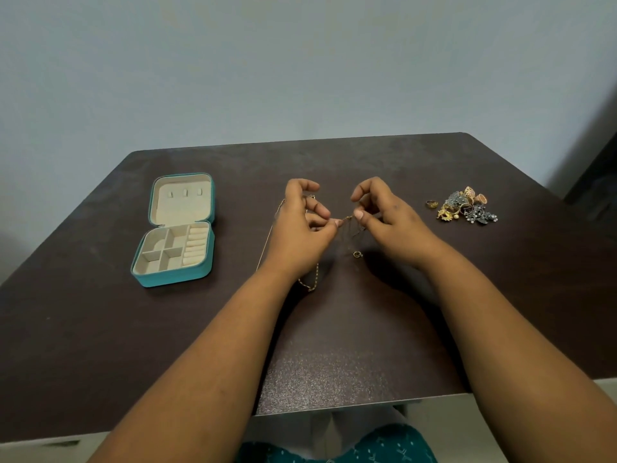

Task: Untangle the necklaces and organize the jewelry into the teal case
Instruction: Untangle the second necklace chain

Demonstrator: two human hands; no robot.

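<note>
We hold the chains [349,225] up over the middle of the bench [334,369], between our two hands: the left hand [302,228] pinches a gold strand at thumb and fingertip, and the right hand [384,218] pinches the strand just beside it, so each grip is closed on the chains. One loop trails down behind the left wrist to the bench, and a small pendant [357,254] hangs below the pinch. We judge the chains very light, limp and fine, likely to snag or kink if pulled hard; best taken close to the knot with the fingertips and teased apart gently. The case [173,279] lies open at the left, well apart, its compartments showing nothing inside. A heap of rings and earrings [467,207] sits at the right. We can read no brand or writing anywhere.
</note>
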